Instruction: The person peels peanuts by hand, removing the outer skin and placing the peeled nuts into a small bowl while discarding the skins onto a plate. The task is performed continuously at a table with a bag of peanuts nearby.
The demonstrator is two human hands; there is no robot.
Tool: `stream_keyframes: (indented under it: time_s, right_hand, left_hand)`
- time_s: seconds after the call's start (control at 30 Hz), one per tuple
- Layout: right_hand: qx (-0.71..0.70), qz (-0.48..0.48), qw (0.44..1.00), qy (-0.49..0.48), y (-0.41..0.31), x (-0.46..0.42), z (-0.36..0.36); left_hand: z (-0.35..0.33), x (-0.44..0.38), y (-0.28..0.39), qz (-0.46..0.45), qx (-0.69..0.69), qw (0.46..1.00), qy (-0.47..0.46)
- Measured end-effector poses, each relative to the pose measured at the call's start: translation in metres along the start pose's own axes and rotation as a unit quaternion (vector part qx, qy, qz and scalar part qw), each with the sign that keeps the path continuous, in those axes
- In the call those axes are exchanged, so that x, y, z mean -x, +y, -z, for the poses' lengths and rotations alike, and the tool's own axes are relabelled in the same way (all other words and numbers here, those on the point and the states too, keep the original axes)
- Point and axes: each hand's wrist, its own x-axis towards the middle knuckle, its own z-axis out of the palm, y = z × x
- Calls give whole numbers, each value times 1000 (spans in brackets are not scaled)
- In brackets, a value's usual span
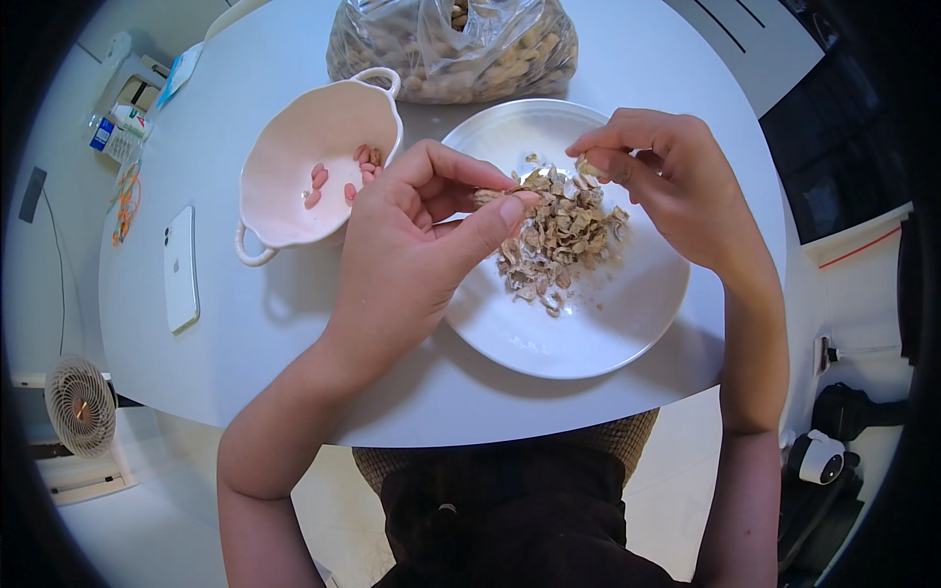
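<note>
Between thumb and fingers, my left hand [419,235] holds a peanut shell piece [491,197] over the left side of a white plate [632,323]. My right hand [676,184] pinches another piece of peanut shell [590,166] above the plate's upper right. Whether either piece contains a kernel cannot be told. Broken peanut shells [566,228] lie heaped in the middle of the plate. Left of it, a white two-handled bowl [287,162] contains several pink peanut kernels [319,178], partly hidden by my left hand.
A clear plastic bag of unshelled peanuts [500,66] stands behind the plate and bowl. A white smartphone [181,268] lies at the left, near tangled orange cords [126,206] and a plastic bottle [114,140]. The rounded table edge [470,444] runs before my body.
</note>
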Motion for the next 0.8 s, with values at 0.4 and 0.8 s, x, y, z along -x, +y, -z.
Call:
stream_keyframes:
  time_s: [0.4, 0.8]
  right_hand:
    - [3, 20, 999, 34, -13, 0, -2]
    - [-62, -1, 996, -70, -31, 9, -19]
  left_hand:
    - [0, 1, 0, -2, 20, 1000, -6]
    - [1, 1, 3, 22, 19, 999, -31]
